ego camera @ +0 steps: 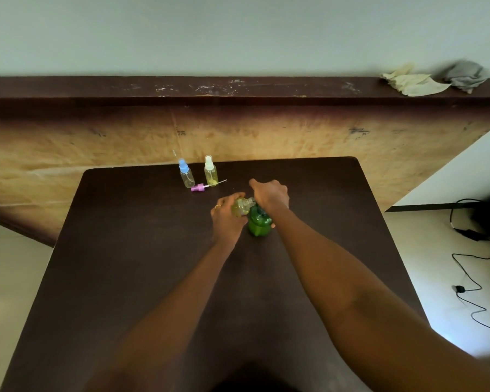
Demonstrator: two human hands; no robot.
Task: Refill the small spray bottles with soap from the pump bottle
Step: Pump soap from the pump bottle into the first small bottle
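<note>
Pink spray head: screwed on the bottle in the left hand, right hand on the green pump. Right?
No: head view shows the pink spray head lying loose on the table, not on the bottle in the left hand. The right hand is on the green pump.

Dark table (pixel 125 250), scuffed ledge (pixel 181 87) behind, cream cloth (pixel 413 82) and grey cloth (pixel 464 75) on it, black cable (pixel 470 278) on floor

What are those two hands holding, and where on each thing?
The left hand grips a small bottle round its body. The right hand lies over the top of the green pump bottle; its grip there is hidden.
</note>
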